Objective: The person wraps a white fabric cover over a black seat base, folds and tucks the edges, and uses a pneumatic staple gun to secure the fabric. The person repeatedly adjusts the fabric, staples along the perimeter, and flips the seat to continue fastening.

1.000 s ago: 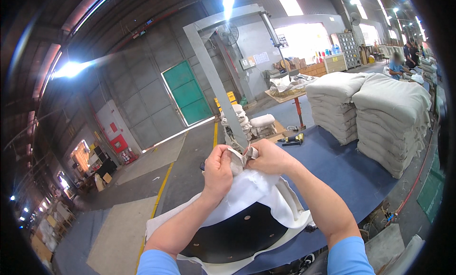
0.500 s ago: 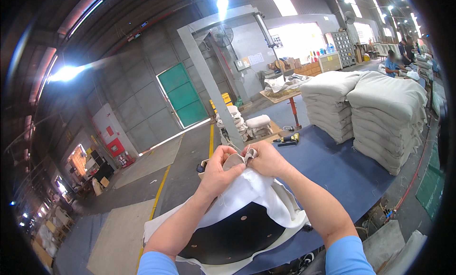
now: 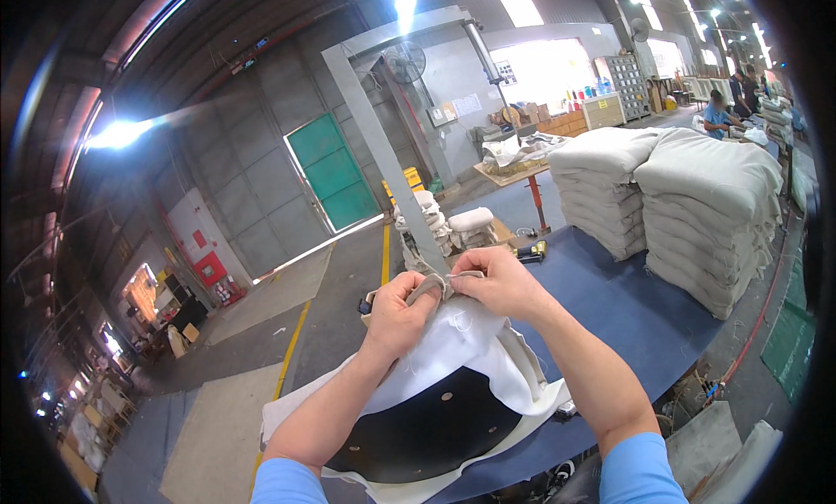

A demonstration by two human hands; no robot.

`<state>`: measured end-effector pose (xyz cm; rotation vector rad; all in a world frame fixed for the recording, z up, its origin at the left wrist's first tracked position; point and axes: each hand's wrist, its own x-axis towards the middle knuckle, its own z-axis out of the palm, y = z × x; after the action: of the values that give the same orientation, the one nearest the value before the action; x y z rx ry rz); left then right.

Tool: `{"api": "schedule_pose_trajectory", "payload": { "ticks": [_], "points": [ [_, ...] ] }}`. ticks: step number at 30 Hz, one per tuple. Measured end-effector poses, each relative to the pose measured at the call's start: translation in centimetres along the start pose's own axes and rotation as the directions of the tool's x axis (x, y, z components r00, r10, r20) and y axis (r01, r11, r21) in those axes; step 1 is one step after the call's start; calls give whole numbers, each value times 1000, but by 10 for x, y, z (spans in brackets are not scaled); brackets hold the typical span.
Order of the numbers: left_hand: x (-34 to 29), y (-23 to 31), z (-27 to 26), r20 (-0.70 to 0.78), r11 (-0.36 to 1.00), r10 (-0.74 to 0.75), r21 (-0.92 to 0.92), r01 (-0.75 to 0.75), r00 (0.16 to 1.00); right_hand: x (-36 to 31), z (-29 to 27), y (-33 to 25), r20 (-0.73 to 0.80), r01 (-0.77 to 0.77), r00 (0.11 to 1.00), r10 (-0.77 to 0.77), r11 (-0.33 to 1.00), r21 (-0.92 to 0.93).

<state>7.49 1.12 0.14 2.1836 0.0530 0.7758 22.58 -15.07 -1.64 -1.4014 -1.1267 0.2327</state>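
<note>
A cushion-like piece with a black base panel (image 3: 431,430) lies on the blue-topped table in front of me. Thin white cloth (image 3: 453,330) and an off-white fabric cover (image 3: 527,386) surround the panel, and a few loose threads hang on the cloth. At its far end my left hand (image 3: 402,317) pinches a fold of beige fabric (image 3: 427,288). Close beside it, my right hand (image 3: 498,284) has thumb and fingers pinched together on the edge of the same fabric. The fingertips nearly meet, and the exact grip there is partly hidden.
Two tall stacks of beige cushions (image 3: 710,208) stand on the blue table (image 3: 601,304) to the right. A yellow-and-black power drill (image 3: 531,252) lies beyond my right hand. Behind the table rises a grey metal post (image 3: 392,155). Several people work at the far right.
My right hand has shifted slightly up and turned, its fingers now pinching the fabric edge. The beige fold in my left hand is bunched narrower. The drill is more covered by my right hand.
</note>
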Motion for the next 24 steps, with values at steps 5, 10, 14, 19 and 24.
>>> {"api": "schedule_pose_trajectory", "payload": {
  "ticks": [5,10,14,19,24],
  "points": [
    [-1,-3,-3,0,999,-18,-33,18,1000,1,-2,0,-80,78,992,-94,981,-179],
    [0,-2,0,-23,998,10,-62,-11,1000,4,2,4,-20,166,985,-169,981,-99],
    [0,0,2,-33,999,18,-49,-19,999,5,6,-9,-10,113,993,-118,970,-214],
    [0,0,2,-30,997,47,-56,-48,998,1,10,-13,-31,154,985,-172,936,-316],
    [-1,3,5,5,994,53,-95,-53,999,-2,10,-3,-67,184,974,-217,926,-329]
  ]
}}
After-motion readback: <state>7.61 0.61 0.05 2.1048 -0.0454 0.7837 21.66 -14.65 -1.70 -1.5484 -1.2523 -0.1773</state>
